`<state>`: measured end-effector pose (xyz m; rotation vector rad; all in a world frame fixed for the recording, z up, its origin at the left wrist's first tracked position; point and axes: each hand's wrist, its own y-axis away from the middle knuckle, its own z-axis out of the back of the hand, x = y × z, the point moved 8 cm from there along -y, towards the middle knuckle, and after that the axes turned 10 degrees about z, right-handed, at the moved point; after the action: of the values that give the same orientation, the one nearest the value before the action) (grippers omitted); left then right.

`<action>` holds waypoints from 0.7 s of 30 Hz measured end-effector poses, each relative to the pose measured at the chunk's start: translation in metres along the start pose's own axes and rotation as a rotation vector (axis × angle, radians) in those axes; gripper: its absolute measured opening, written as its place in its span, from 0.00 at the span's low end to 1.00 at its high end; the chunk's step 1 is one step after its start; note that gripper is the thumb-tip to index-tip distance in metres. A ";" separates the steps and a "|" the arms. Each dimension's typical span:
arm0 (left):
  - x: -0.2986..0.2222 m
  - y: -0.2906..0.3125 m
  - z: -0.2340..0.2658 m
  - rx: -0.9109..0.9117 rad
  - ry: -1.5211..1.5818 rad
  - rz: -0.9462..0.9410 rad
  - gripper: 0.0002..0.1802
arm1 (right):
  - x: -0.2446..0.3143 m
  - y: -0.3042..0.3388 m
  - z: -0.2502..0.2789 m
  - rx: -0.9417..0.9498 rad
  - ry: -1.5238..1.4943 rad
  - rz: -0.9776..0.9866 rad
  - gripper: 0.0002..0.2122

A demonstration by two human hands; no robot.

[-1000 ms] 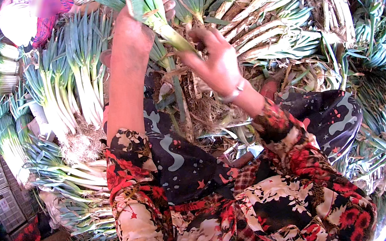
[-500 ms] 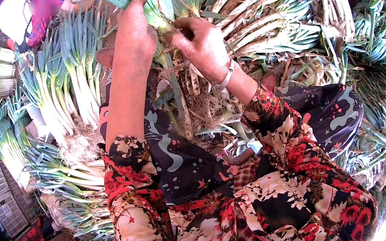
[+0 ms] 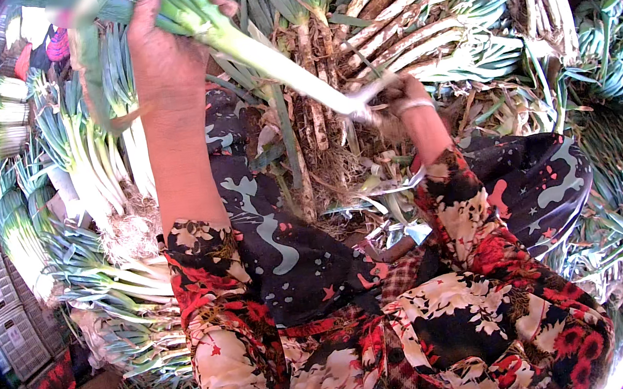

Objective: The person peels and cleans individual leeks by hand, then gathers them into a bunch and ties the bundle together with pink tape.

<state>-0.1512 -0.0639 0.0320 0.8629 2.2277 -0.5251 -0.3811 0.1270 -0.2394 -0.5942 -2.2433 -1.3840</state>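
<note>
My left hand (image 3: pixel 173 52) is wrapped round the green upper part of a leek (image 3: pixel 285 73), high at the top of the view. The leek slants down to the right, its white shank bare and its root end near my right hand (image 3: pixel 406 95). That hand, wearing a pale bracelet and partly smeared by motion, is closed on a pale strip of leek skin (image 3: pixel 376 88) beside the root end. Below the shank stand unpeeled leeks (image 3: pixel 315 116) with brown, dirty roots, among torn leaves.
Cleaned leeks (image 3: pixel 103 173) with white shanks stand at my left, over more leeks lying down (image 3: pixel 116 281). Untrimmed leeks (image 3: pixel 415 26) are heaped at the far right. Grey plastic crates (image 3: pixel 11 309) line the left edge. Leaf scraps (image 3: pixel 504 112) lie by my right knee.
My left hand has moved left, and the leek's white shank now shows. My right hand has moved right and down, drawing a strip of skin along to the root end.
</note>
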 end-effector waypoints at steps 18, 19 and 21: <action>0.019 -0.002 -0.015 0.338 0.187 0.199 0.15 | -0.018 0.206 -0.146 0.893 0.650 0.789 0.09; 0.020 -0.001 -0.018 0.381 0.215 0.219 0.16 | -0.021 0.204 -0.145 0.885 0.678 0.798 0.09; 0.019 0.004 -0.021 0.441 0.283 0.236 0.16 | -0.024 0.201 -0.144 0.872 0.711 0.822 0.11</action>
<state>-0.1686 -0.0406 0.0321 1.4864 2.2484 -0.8399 -0.2277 0.0760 -0.0507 -0.4883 -1.4869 -0.1019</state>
